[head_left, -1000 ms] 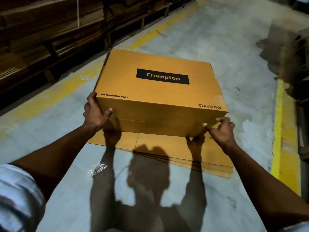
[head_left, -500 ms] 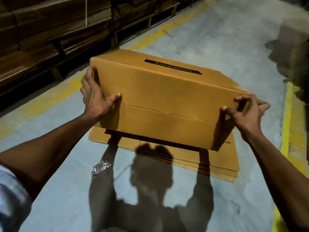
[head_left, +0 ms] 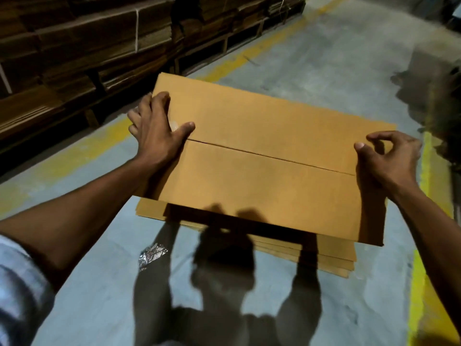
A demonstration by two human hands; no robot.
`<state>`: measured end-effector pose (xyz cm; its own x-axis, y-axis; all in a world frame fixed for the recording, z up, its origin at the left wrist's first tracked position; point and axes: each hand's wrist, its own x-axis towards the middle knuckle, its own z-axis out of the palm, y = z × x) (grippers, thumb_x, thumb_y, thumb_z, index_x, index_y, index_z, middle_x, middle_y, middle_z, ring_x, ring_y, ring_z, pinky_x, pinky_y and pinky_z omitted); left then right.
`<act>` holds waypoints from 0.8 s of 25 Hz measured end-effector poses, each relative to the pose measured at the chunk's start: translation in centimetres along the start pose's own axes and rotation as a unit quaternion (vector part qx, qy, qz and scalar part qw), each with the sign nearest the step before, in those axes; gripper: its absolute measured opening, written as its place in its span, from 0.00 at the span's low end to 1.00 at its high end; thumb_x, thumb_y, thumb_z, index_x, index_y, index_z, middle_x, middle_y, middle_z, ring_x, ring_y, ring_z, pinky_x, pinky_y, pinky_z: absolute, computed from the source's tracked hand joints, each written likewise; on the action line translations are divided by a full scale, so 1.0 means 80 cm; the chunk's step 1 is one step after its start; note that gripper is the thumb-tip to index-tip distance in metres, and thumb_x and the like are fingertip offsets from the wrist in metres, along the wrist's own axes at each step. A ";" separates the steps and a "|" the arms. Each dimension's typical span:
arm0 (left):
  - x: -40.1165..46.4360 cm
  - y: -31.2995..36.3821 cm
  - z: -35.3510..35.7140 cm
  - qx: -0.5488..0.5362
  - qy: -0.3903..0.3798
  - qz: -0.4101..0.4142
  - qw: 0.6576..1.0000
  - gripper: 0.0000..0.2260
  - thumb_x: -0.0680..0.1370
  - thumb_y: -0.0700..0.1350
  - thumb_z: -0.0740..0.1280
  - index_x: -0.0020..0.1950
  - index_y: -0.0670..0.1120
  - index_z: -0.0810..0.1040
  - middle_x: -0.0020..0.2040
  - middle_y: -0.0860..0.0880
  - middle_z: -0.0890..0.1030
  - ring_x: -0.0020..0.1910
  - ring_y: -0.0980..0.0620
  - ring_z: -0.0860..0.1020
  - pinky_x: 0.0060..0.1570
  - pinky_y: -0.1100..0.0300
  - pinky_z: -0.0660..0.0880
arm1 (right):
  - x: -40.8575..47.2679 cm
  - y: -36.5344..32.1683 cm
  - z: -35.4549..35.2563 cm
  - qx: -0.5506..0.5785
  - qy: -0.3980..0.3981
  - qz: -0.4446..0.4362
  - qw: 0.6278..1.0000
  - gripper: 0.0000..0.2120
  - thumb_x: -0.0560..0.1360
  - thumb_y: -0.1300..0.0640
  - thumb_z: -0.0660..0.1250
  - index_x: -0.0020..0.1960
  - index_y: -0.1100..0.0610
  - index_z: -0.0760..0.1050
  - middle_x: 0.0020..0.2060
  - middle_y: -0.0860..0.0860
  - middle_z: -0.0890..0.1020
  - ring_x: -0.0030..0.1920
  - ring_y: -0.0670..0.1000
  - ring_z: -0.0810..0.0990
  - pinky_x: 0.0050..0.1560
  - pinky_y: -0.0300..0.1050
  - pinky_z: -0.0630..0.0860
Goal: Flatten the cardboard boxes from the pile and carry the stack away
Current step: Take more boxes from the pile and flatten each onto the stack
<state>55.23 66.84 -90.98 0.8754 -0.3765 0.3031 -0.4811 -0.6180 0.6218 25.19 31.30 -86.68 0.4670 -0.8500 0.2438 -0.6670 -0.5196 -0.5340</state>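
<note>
Cardboard box [head_left: 269,156] held tilted above the floor, its closed flap face turned toward the camera, seam between the two flaps running left to right across the middle

Left hand [head_left: 156,131] clamped on the box's left end — thumb pressed flat on the flap face beside the seam, fingers wrapped round the far-left edge

Right hand [head_left: 389,158] holding the right end, palm against the box's edge, thumb on the flap face just by the seam, fingers curled above the corner; whether those fingertips touch the cardboard — cannot tell

Stack of flattened boxes [head_left: 324,255] lying on the concrete floor [head_left: 336,58] directly beneath the held box, several layered edges showing at the near right corner, partly in shadow

Crumpled scrap of clear plastic [head_left: 152,254] on the floor just left of the stack's near edge

Bundled cardboard sheets on wooden pallets [head_left: 82,46] along the left, behind a yellow floor line [head_left: 82,151]; second yellow line [head_left: 421,270] down the right side

Pale sleeve [head_left: 20,290] at lower left
</note>
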 end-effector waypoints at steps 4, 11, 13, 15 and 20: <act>-0.010 0.004 0.012 0.033 -0.007 -0.023 0.999 0.33 0.76 0.62 0.68 0.76 0.50 0.63 0.80 0.43 0.57 0.74 0.38 0.57 0.67 0.42 0.59 | -0.053 -0.066 0.028 -0.089 0.045 -0.083 0.992 0.16 0.77 0.48 0.66 0.61 0.54 0.78 0.71 0.61 0.66 0.71 0.65 0.63 0.70 0.60 0.63; -0.046 -0.003 0.001 0.104 0.030 -0.021 0.994 0.39 0.72 0.71 0.65 0.75 0.48 0.61 0.76 0.43 0.60 0.73 0.38 0.58 0.69 0.40 0.56 | -0.196 -0.183 0.183 -0.211 -0.074 -0.301 0.927 0.31 0.81 0.39 0.51 0.81 0.51 0.55 0.82 0.56 0.49 0.81 0.60 0.44 0.76 0.69 0.45; -0.058 -0.011 0.004 0.116 0.037 -0.021 0.992 0.34 0.73 0.68 0.65 0.70 0.47 0.65 0.71 0.44 0.64 0.67 0.39 0.63 0.63 0.42 0.62 | -0.204 -0.174 0.187 -0.210 -0.067 -0.300 0.928 0.32 0.81 0.40 0.53 0.81 0.51 0.55 0.82 0.57 0.49 0.81 0.60 0.43 0.76 0.69 0.46; -0.058 -0.013 0.005 0.095 0.064 -0.025 0.993 0.25 0.77 0.62 0.64 0.64 0.45 0.68 0.68 0.44 0.67 0.63 0.39 0.66 0.59 0.45 0.64 | -0.211 -0.170 0.186 -0.212 -0.067 -0.306 0.926 0.32 0.81 0.40 0.54 0.81 0.51 0.55 0.82 0.57 0.49 0.81 0.60 0.43 0.76 0.69 0.46; -0.058 -0.021 0.005 0.139 0.077 0.006 0.987 0.15 0.82 0.53 0.61 0.57 0.42 0.70 0.67 0.41 0.68 0.61 0.38 0.67 0.54 0.44 0.67 | -0.210 -0.172 0.187 -0.234 -0.064 -0.310 0.919 0.32 0.81 0.40 0.54 0.81 0.51 0.54 0.82 0.57 0.49 0.81 0.60 0.43 0.76 0.69 0.47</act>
<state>51.96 69.35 -93.67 0.8557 -0.2889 0.4294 -0.4674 -0.7877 0.4014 35.20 54.06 -95.53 0.8864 -0.3755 0.2708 -0.4115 -0.9070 0.0895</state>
